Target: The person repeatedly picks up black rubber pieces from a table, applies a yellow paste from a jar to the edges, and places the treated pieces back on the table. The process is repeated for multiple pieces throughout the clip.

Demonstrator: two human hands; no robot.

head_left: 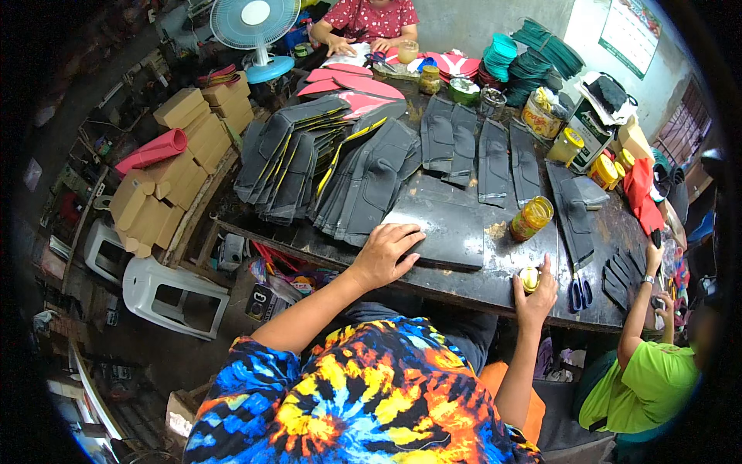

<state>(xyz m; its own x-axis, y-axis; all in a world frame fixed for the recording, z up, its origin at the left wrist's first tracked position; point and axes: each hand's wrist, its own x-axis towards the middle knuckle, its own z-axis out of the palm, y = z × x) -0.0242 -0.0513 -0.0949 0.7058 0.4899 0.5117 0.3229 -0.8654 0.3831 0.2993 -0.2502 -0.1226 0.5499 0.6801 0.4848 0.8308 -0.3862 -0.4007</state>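
Observation:
My left hand point(389, 252) lies flat, fingers stretched, on the near left edge of a smooth black panel point(444, 224) on the table. A small round container point(529, 279) with a pale yellow top sits between the thumb and fingers of my right hand point(537, 294) at the table's near edge. Just beyond it stands a glass jar point(532, 218) of amber-yellow stuff. Dark-handled scissors point(580, 294) lie to the right, below a long black cut piece point(570, 216). Stacks of black cut pieces with stitched pockets point(371, 182) lie beyond my left hand.
Opposite sits a person in a red patterned top point(373, 19), near pink cut pieces point(348, 83). At right, a person in a green shirt point(649, 379) handles black strips point(621, 278). A fan point(255, 31), cardboard pieces point(174, 185) and a white plastic chair point(166, 290) stand left.

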